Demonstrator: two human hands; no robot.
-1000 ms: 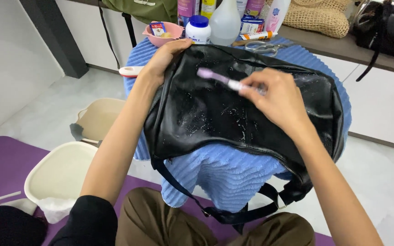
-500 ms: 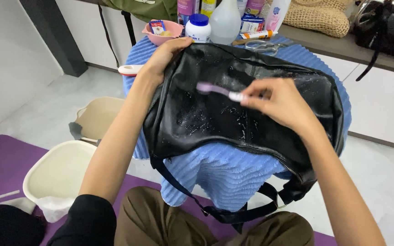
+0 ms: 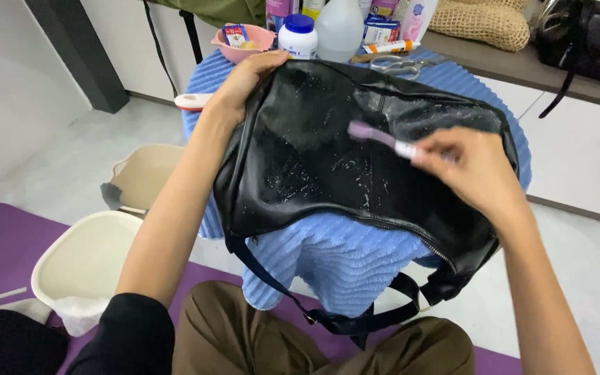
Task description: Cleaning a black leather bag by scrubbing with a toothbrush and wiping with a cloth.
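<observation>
Two hands share this job: your left hand (image 3: 244, 87) pins the far left edge of the black bag (image 3: 355, 160), fingers spread flat over the rim, while your right hand (image 3: 477, 170) has its fingers pinched together on the handle of a small purple brush (image 3: 376, 137), its head down on the bag's upper middle. The bag lies across a blue ribbed towel (image 3: 342, 260) that covers the bench, with white foam flecked over its face. To scrub well, I would judge short, light strokes best, working outward from the foamy patch so no streak dries. Press the left hand firmly, since the slick leather could slide on the towel. Mind the scissors (image 3: 397, 66) and white-capped jar (image 3: 298, 36) just beyond the bag.
</observation>
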